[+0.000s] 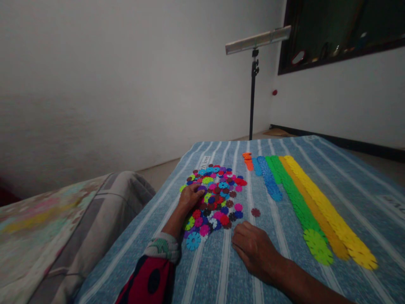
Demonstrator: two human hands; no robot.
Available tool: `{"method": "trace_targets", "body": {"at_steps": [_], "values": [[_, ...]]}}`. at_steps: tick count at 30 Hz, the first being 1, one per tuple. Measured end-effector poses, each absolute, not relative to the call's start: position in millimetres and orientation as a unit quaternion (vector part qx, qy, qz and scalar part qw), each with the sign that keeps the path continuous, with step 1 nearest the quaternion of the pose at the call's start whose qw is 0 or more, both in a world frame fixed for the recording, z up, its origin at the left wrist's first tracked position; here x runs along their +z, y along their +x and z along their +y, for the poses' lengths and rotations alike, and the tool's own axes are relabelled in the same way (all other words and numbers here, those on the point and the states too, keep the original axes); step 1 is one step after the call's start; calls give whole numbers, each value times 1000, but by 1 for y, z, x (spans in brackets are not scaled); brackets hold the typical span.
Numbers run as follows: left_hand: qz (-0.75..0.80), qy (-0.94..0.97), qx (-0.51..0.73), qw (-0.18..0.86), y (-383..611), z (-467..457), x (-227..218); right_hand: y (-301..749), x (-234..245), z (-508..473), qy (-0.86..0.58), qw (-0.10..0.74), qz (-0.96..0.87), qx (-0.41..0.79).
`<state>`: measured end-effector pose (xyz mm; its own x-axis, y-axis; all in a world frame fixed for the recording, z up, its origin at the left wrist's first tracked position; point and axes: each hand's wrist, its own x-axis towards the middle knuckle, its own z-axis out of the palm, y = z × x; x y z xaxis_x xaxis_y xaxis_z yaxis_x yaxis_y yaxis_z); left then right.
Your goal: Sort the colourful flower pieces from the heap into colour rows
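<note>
A mixed pile of coloured notched plastic discs (222,185) lies on the striped blue cloth. My left hand (190,197) reaches to the pile's left side, its fingers closed at a purple disc (201,188). My right hand (253,247) rests near the pile's lower right, fingers curled inward; anything inside them is hidden. A lone brown disc (255,212) lies just beyond that hand. To the right, discs overlap in rows by colour: a short orange row (248,161), a blue row (268,178), a green row (294,198), a dark yellow row (316,215) and a bright yellow row (330,211).
The striped cloth (218,274) covers the raised surface under the discs. At left stands a fabric-covered piece of furniture (120,207). A lamp on a black stand (252,97) rises behind the far edge, before white walls and a dark-framed window (341,29).
</note>
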<state>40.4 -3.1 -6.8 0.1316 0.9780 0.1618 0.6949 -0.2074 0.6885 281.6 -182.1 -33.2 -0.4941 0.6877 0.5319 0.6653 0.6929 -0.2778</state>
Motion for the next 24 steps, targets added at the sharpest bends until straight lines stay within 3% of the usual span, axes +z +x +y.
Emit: {"method": "trace_targets", "body": {"at_steps": [6,15,24], "values": [[585,715,309,226,41,-4,-4,281,-33,-182,-400,303,-865,15],[559,668,385,304,58,3,14,279,-34,-182,-394,327,-859,7],[584,684,314,304,129,47,40,274,-45,-179,-388,359,-849,-14]]}}
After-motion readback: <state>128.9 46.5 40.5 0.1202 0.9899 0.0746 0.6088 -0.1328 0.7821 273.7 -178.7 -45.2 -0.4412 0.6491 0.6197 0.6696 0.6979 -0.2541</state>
